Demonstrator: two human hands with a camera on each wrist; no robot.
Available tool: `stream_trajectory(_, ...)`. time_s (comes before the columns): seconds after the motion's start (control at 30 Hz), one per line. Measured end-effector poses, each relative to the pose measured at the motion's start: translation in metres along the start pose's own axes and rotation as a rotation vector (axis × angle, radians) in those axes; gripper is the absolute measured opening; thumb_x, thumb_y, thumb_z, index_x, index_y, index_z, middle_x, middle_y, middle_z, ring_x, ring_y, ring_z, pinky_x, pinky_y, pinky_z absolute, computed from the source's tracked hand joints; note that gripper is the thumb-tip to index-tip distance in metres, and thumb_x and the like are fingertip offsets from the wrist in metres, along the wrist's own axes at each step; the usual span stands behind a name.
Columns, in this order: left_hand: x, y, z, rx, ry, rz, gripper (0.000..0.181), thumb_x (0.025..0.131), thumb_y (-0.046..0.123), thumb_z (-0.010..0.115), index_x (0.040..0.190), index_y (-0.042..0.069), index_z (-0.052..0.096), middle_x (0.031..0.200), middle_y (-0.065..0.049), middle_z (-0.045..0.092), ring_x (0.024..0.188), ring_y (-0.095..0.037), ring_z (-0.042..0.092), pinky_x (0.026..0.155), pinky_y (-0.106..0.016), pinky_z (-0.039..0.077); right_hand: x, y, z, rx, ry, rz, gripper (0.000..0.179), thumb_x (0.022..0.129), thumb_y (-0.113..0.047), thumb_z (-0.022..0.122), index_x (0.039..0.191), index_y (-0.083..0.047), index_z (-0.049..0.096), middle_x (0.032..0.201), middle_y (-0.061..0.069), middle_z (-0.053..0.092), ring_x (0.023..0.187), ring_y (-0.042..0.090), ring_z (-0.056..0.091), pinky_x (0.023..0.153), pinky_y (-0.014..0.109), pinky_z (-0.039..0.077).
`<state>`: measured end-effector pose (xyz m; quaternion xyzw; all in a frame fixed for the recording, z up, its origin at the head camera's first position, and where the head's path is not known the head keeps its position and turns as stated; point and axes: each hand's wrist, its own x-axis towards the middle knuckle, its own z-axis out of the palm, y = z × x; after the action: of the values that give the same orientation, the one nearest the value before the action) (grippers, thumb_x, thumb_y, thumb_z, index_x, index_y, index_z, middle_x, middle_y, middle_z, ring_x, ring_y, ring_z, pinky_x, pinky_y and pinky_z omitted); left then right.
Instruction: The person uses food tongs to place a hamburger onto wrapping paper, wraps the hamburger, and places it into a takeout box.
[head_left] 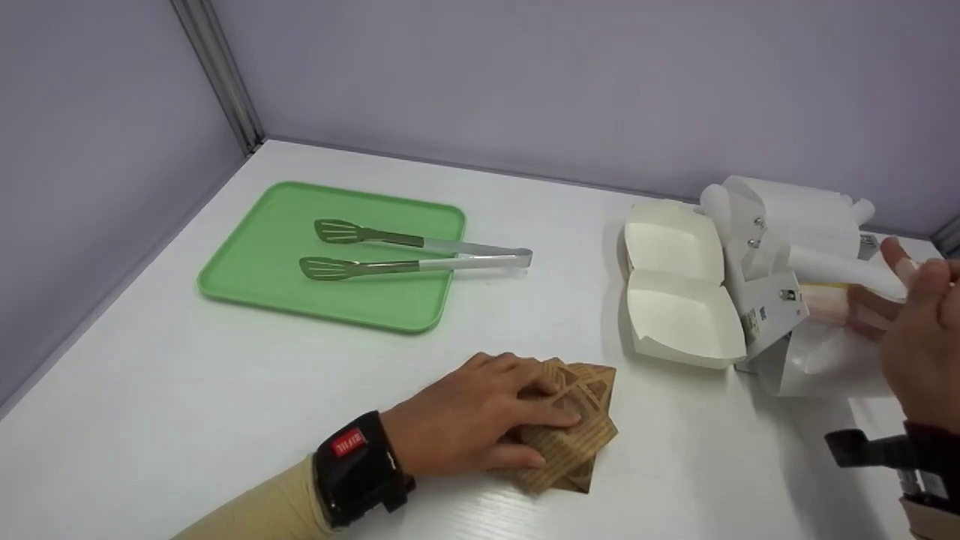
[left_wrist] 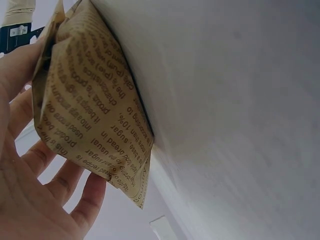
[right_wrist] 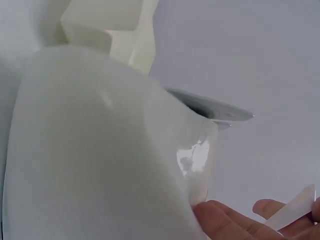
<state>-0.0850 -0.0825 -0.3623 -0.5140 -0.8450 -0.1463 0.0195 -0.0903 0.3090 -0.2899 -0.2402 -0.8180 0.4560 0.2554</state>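
Note:
A folded parcel in brown newsprint-patterned paper [head_left: 566, 442] lies on the table. My left hand [head_left: 472, 416] holds it from above, thumb and fingers spread over its near-left side. In the left wrist view, the fingers curve about the printed wrapper [left_wrist: 95, 110]. At the right edge, my right hand [head_left: 919, 330] is at a white roll dispenser [head_left: 802, 217]. A glossy white sheet [right_wrist: 90, 150] hangs from it and fills much of the right wrist view. The right fingers touch its edge and pinch a small white piece [right_wrist: 292, 207], partly hidden.
A green tray [head_left: 247, 262] stands at the back left, with metal tongs [head_left: 439, 262] lying across it, handle end past the rim. An opened cream clamshell box [head_left: 679, 300] sits against the dispenser's left side. Walls [head_left: 480, 90] border the table.

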Motion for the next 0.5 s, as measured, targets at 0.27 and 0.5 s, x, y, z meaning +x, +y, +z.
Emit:
stream_trajectory(0.27, -0.001, 0.0, 0.001, -0.012, -0.009, -0.003, 0.051, 0.094, 0.051, 0.065, 0.142, 0.037, 0.058, 0.137, 0.006, 0.056, 0.124, -0.015, 0.053, 0.101, -0.035, 0.047, 0.004, 0.004, 0.001, -0.044, 0.101, -0.142, 0.048, 0.108, -0.039, 0.035, 0.099, -0.003, 0.064, 0.15, 0.002, 0.053, 0.13, 0.019, 0.06, 0.061, -0.001, 0.044)
stream_trajectory(0.5, 0.0, -0.001, 0.001, -0.021, -0.01, -0.005, 0.05, 0.094, 0.051, 0.065, 0.142, 0.038, 0.058, 0.138, 0.006, 0.055, 0.125, -0.015, 0.053, 0.103, -0.036, 0.046, -0.005, 0.003, -0.004, -0.13, 0.259, -0.408, 0.051, 0.106, -0.042, 0.047, 0.072, -0.01, 0.067, 0.1, -0.014, 0.074, 0.082, -0.012, 0.056, 0.066, 0.005, 0.034)
